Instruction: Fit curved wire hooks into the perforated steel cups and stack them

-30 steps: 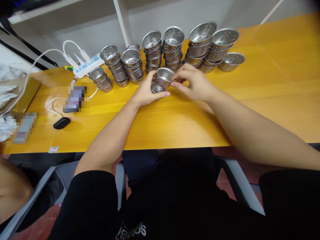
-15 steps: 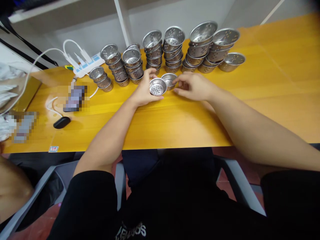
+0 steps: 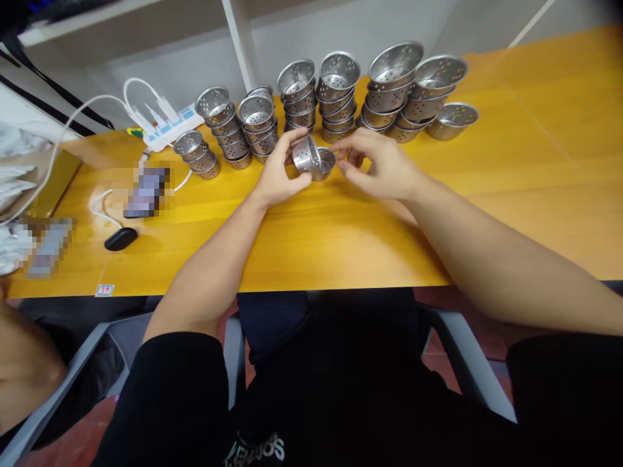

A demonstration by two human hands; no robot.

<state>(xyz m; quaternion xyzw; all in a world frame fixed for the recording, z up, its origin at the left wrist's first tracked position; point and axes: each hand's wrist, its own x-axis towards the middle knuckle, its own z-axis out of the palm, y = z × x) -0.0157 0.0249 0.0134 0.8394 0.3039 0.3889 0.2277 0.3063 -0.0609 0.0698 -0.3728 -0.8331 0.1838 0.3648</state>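
Observation:
My left hand point(image 3: 281, 170) is closed around a small perforated metal cup point(image 3: 305, 154), fingers on the far side and thumb near the rim. This cup is tipped on its side, its mouth turned to the right. Against its right side is a second perforated cup point(image 3: 326, 170), mouth up, partly covered by the first. My right hand point(image 3: 374, 163) is just right of the second cup, thumb and index finger apart and the other fingers curled. Its index fingertip is at or very near that cup's rim; contact cannot be made out.
Behind my hands stand several stacks of perforated metal cups point(image 3: 338, 81), with a single wide cup point(image 3: 451, 122) at the right end. To the left are a white power strip point(image 3: 170, 130) with cables, a blurred phone point(image 3: 147, 191) and a black oval object point(image 3: 121, 239). Another person's arm point(image 3: 26, 357) is at lower left.
The cup in my left hand has turned from mouth up to sideways, facing right. The second cup has shifted slightly left, and a gap shows between it and my right thumb.

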